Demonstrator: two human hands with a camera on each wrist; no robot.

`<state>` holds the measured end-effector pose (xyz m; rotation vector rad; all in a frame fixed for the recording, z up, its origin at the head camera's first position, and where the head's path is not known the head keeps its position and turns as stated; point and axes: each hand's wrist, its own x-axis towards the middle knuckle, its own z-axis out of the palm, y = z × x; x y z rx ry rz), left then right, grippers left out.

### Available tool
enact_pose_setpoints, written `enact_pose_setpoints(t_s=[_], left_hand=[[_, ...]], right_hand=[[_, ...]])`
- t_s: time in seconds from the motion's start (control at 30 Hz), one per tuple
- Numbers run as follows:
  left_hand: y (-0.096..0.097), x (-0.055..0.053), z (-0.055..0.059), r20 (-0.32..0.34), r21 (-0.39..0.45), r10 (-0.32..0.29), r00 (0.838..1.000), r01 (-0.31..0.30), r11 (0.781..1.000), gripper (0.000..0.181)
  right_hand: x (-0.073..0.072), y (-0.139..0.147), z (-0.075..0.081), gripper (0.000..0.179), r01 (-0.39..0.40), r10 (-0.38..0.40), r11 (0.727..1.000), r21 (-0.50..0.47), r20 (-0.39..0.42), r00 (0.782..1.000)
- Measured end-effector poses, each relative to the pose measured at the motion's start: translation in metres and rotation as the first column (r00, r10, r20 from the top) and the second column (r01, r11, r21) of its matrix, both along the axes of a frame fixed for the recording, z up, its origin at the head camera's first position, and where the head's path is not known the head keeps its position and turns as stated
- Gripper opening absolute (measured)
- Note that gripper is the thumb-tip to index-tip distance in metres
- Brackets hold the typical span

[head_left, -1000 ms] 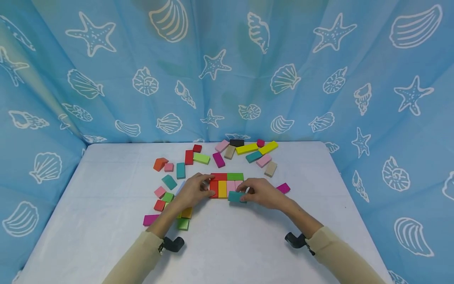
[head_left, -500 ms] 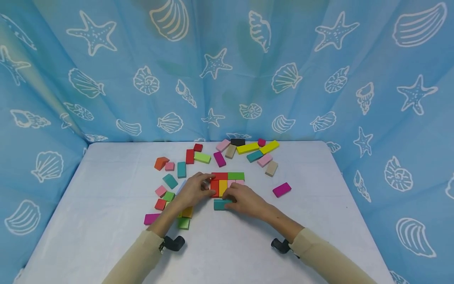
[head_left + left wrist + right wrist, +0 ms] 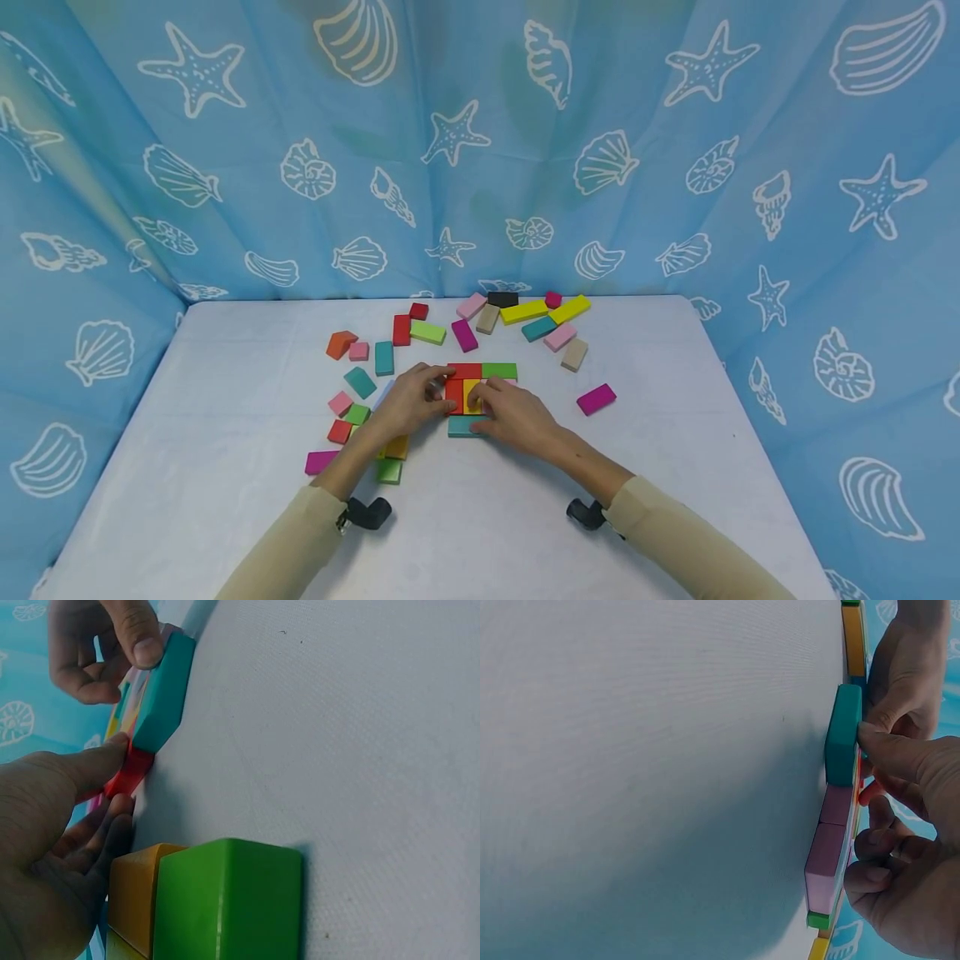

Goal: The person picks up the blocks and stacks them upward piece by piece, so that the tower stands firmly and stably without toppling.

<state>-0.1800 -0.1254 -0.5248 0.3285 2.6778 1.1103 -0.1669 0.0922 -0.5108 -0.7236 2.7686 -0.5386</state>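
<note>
The teal block [image 3: 461, 427] was touched on its upper edge by the thumb of the right hand [image 3: 521, 421]; the other fingers were bent over the blocks behind, and whether the teal block was pinched could not be told. It was located lengthwise just beside the near ends of a red block [image 3: 454, 396] and a yellow block [image 3: 469, 386]. By the left hand [image 3: 411, 402], with thumb and index finger held apart, the left sides of the red block and of a second red block [image 3: 467, 371] were touched; a firm pinch could not be confirmed. This second one was laid in line with a green block [image 3: 499, 370]. Near them, two pink blocks [image 3: 825, 859] were seen from the right wrist. Farther back, a black block [image 3: 502, 299] was seen among scattered blocks. All were borne by the white table [image 3: 480, 533], bordered by a blue curtain [image 3: 525, 150].
</note>
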Motion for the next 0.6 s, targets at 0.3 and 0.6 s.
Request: enact_pose_setpoints(t_s=[0.3,0.6], left_hand=[[0.0005,-0.0004,-0.0024,-0.011,-0.013,0.001,1.000,-0.001,1.000,0.062],[0.0008,-0.0004,-0.0012,-0.001,-0.012,0.002,1.000,-0.002,1.000,0.062]], right_hand=[[-0.0028,-0.0046,-0.0022,0.048,0.029,-0.029,1.000,-0.005,0.020,0.999],[-0.0035,-0.0047,-0.0032,0.053,0.034,-0.034,0.999,-0.001,0.013,0.999]])
